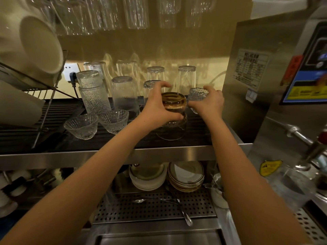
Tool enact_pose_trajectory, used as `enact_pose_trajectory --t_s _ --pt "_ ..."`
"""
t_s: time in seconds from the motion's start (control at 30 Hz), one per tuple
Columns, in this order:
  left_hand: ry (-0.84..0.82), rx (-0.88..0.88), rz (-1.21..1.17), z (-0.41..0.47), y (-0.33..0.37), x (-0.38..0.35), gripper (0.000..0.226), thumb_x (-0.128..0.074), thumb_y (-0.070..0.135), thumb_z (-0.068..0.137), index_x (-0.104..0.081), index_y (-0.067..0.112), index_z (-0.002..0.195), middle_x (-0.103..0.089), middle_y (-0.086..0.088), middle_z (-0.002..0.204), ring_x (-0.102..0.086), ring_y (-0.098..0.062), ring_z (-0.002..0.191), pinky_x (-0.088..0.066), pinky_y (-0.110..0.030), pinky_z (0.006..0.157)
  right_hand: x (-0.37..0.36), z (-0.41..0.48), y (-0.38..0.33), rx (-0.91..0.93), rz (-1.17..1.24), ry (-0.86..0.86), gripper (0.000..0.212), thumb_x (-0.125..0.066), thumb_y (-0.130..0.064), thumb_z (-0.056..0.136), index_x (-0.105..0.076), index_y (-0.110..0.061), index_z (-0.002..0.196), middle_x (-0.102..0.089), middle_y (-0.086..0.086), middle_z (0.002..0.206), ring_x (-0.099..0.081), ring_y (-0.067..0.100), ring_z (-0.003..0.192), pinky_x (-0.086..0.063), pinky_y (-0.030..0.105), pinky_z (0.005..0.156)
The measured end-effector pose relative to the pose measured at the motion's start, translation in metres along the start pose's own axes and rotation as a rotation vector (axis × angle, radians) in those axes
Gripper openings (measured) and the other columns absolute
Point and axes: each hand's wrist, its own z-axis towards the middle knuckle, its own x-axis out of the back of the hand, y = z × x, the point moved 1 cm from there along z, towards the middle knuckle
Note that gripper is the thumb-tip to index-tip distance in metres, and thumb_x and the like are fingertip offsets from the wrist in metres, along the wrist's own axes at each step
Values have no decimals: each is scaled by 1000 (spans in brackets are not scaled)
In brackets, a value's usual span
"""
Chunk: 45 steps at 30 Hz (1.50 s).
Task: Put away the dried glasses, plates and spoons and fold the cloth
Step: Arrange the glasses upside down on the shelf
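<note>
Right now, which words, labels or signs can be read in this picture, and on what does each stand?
"MELNG", roughly: heading of the white label on the steel machine; the rest is too small.
Too blurred to read: red sticker, yellow warning strip, yellow jug sticker.

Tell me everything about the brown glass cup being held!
The short amber-brown glass cup is see-through, with a round base. It is upside down, base up. The left hand grips it, fingers over the far side, thumb on the near side. It is stacked on or just above a clear glass on the black ribbed mat.
</note>
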Motion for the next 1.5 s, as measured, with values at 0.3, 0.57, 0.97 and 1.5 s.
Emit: enact_pose_trajectory --t_s 0.3,0.57,0.97,1.5 --pt "-38 -1 67 24 -2 -20 83 -83 15 64 -27 19 125 -34 -10 132 -43 -25 122 -40 -43 105 26 10 -19 54 32 60 75 -79 -24 65 -46 -18 133 -45 8 131 -46 21 118 -39 26 90" --pt "-33 -18 89 56 -6 -39 73 -83 20 64 -37 17 121 -50 -7 127 -52 -20 115 -44 -28 94 46 20 -33 110 34 86 76 -77 -24 66 -44 -21 134 -42 5 132 -43 20 119 -30 22 82" --pt "23 14 117 89 -11 -60 67 -83 25 64 -42 15 117 -51 -10 126 -54 -22 113 -45 -41 100 54 23 -31 119 33 69 75 -77 -23 69 -42 -20 136 -40 3 134 -38 18 123 -27 22 85" --pt "-92 45 128 84 -10 -51 67 -70 16 80 -35 18 137 -42 -10 134 -51 -24 116 -46 -32 95 51 14 -27 113 5 54 77 -78 -28 66 -44 -21 135 -42 4 135 -40 20 124 -32 26 89"
